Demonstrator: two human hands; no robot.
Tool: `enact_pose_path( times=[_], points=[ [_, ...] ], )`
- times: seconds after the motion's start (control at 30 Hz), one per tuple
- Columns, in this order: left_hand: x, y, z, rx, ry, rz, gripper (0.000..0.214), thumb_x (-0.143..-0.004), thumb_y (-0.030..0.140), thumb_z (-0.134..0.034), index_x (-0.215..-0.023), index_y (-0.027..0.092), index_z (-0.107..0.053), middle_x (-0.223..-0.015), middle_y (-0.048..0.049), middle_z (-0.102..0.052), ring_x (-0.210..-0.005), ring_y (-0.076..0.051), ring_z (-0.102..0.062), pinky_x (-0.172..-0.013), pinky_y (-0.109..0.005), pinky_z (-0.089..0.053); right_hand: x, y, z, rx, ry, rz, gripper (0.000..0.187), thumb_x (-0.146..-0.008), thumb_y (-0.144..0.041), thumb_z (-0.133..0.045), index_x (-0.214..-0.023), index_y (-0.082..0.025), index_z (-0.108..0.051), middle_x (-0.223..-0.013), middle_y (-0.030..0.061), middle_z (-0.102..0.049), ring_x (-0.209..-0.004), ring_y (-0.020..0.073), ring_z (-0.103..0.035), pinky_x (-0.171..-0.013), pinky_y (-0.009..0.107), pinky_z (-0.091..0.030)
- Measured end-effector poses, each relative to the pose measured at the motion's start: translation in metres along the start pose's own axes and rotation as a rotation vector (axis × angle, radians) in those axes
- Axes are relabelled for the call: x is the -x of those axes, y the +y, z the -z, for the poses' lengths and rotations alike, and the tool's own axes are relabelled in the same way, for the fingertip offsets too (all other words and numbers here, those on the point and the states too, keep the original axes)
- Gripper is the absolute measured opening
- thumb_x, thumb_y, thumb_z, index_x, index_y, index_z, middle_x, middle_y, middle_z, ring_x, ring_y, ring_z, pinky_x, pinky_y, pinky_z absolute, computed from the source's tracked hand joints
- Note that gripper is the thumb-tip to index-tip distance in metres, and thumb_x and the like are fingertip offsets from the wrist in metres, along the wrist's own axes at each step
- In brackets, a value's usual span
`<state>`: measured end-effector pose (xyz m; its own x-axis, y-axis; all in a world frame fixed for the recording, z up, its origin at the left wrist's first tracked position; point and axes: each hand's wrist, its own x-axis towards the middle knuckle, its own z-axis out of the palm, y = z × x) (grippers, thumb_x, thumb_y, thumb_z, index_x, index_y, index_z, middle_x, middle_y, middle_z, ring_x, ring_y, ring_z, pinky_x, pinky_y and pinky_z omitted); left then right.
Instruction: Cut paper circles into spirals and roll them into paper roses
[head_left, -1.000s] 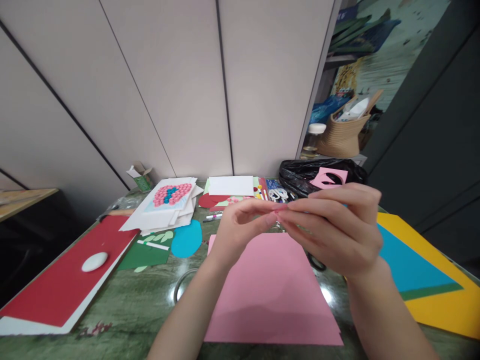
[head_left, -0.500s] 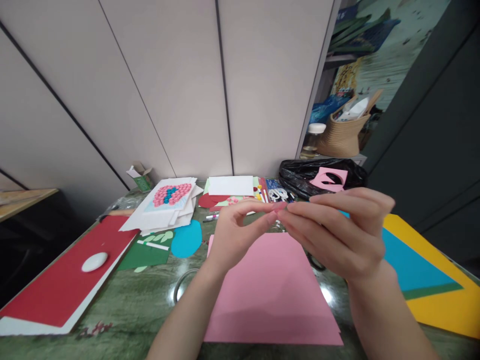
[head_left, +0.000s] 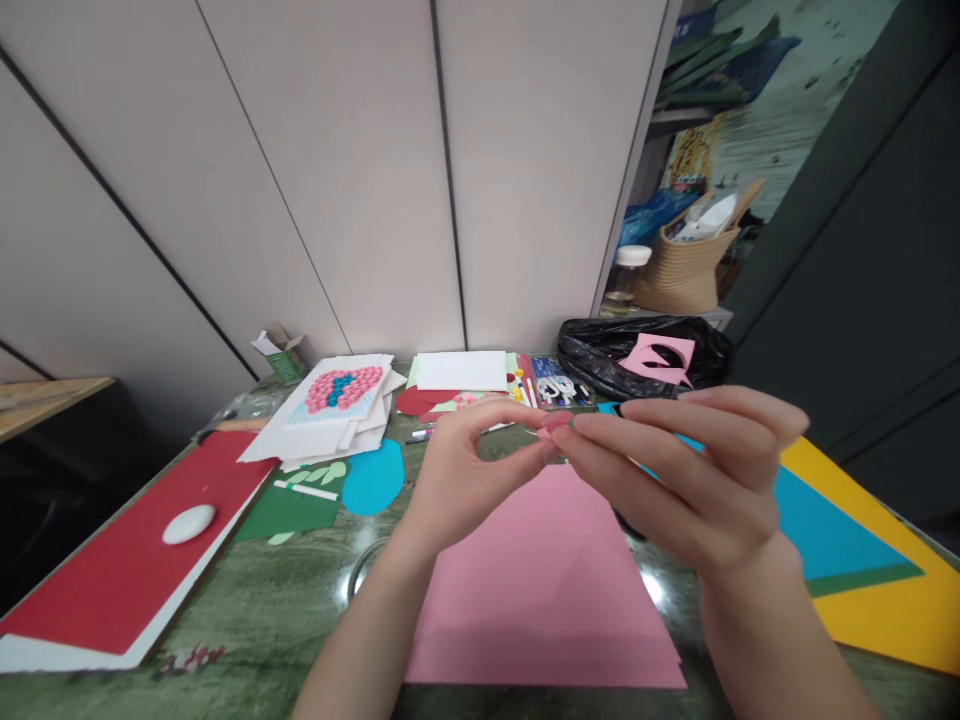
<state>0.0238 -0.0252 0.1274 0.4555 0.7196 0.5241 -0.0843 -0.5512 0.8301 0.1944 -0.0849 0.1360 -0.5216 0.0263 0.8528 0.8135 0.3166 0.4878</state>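
Between my fingertips is a small piece of pink paper [head_left: 553, 427], mostly covered by the fingers. My left hand [head_left: 469, 470] pinches it from the left with thumb and index finger. From the right, my right hand [head_left: 690, 470] closes its fingertips on the same piece, its other fingers loosely curled. Both hands are raised above a stack of pink paper sheets [head_left: 544, 590] lying on the green marbled table [head_left: 247, 620].
Red sheets [head_left: 97, 560] with a white oval object [head_left: 189, 524] lie left. Behind are a pink-and-blue picture [head_left: 345, 388], a blue paper shape [head_left: 373, 478] and a white marker [head_left: 306, 490]. Yellow paper [head_left: 885, 630] lies right; a black plastic bag [head_left: 592, 350] sits at the back.
My right hand has shifted slightly right and down, its fingers loosening a little. The left hand has tilted slightly, and more of the pink piece shows between the fingertips.
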Motion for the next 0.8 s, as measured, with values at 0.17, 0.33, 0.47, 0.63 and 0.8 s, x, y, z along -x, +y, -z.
enact_pose_path(
  times=[0.17, 0.33, 0.47, 0.63, 0.8],
  points=[
    [-0.002, -0.008, -0.002, 0.127, -0.050, -0.001, 0.014, -0.072, 0.023, -0.070, -0.087, 0.023, -0.072, -0.089, -0.0033, -0.072, -0.087, -0.017, -0.064, -0.081, -0.031, -0.050, 0.003, 0.001, 0.000, -0.041, -0.019, -0.037, 0.017, -0.069, -0.017, -0.073, -0.085, -0.024, -0.070, -0.085, -0.0075, -0.072, -0.077, 0.0161, -0.055, -0.068, 0.035, -0.041],
    [-0.002, -0.011, -0.004, 0.145, -0.013, -0.007, 0.014, -0.070, 0.022, -0.072, -0.084, 0.022, -0.072, -0.087, -0.0038, -0.072, -0.085, -0.017, -0.064, -0.079, -0.032, -0.050, 0.004, 0.002, -0.002, -0.029, 0.006, -0.021, 0.013, -0.072, -0.018, -0.071, -0.083, -0.025, -0.070, -0.087, -0.0067, -0.071, -0.077, 0.0156, -0.056, -0.067, 0.034, -0.042],
    [-0.001, -0.011, -0.004, 0.137, 0.027, 0.010, 0.012, -0.068, 0.024, -0.074, -0.079, 0.021, -0.071, -0.083, -0.0036, -0.072, -0.082, -0.017, -0.064, -0.079, -0.032, -0.049, 0.007, 0.005, -0.006, -0.034, 0.062, -0.018, 0.013, -0.070, -0.020, -0.073, -0.081, -0.025, -0.071, -0.084, -0.0057, -0.071, -0.072, 0.0148, -0.056, -0.065, 0.033, -0.043],
    [0.000, -0.011, -0.006, 0.146, 0.049, 0.033, 0.013, -0.066, 0.026, -0.075, -0.077, 0.020, -0.069, -0.082, -0.0036, -0.071, -0.082, -0.017, -0.063, -0.078, -0.032, -0.049, 0.009, 0.006, -0.010, -0.067, 0.074, -0.059, 0.019, -0.068, -0.019, -0.075, -0.086, -0.023, -0.072, -0.080, -0.0029, -0.071, -0.070, 0.0158, -0.057, -0.064, 0.033, -0.044],
    [-0.001, -0.009, -0.006, 0.099, 0.030, 0.028, 0.014, -0.068, 0.028, -0.073, -0.079, 0.020, -0.069, -0.084, -0.0044, -0.071, -0.082, -0.018, -0.064, -0.078, -0.033, -0.049, 0.009, 0.003, -0.009, -0.061, 0.063, -0.073, 0.019, -0.070, -0.019, -0.074, -0.088, -0.024, -0.071, -0.082, -0.0051, -0.071, -0.073, 0.0147, -0.056, -0.067, 0.033, -0.042]
  ],
)
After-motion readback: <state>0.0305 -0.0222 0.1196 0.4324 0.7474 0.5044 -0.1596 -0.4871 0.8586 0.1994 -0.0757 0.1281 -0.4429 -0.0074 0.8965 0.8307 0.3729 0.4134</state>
